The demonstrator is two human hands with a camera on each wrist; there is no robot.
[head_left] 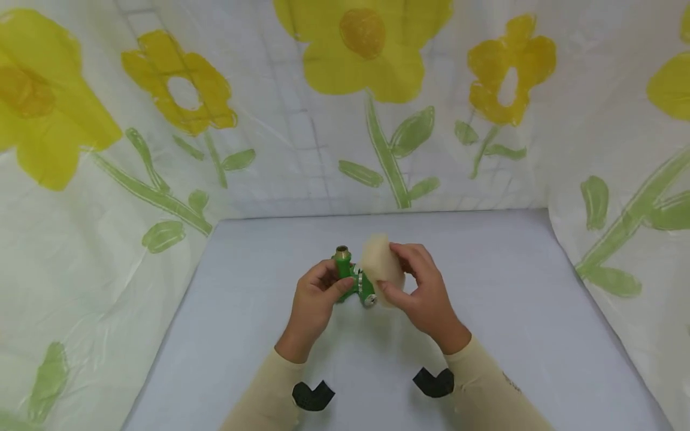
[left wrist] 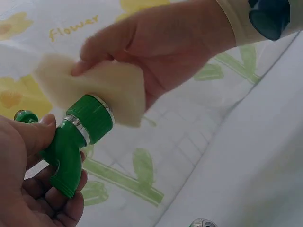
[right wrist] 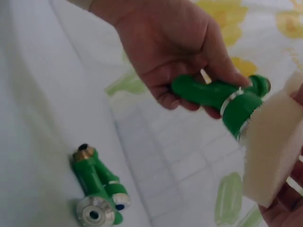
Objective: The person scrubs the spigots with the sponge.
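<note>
My left hand [head_left: 315,296] grips a green plastic tap [left wrist: 71,151] with silver bands and a ribbed round collar. Its thumb lies along the tap body, with the other fingers curled beneath. A cream sponge [head_left: 380,266] is held between the thumb and fingers of my right hand [head_left: 428,293]. In the left wrist view, the sponge's flat face [left wrist: 109,87] is right at the collar end of the tap. Another green tap [right wrist: 94,182], with a brass end and a silver round cap, lies on the table below the hands.
A pale cloth-covered table [head_left: 242,335] spreads around both hands. White sheeting [head_left: 286,161] with painted yellow flowers hangs at the back and sides. Black curved pieces show beside both cream sleeves [head_left: 269,383].
</note>
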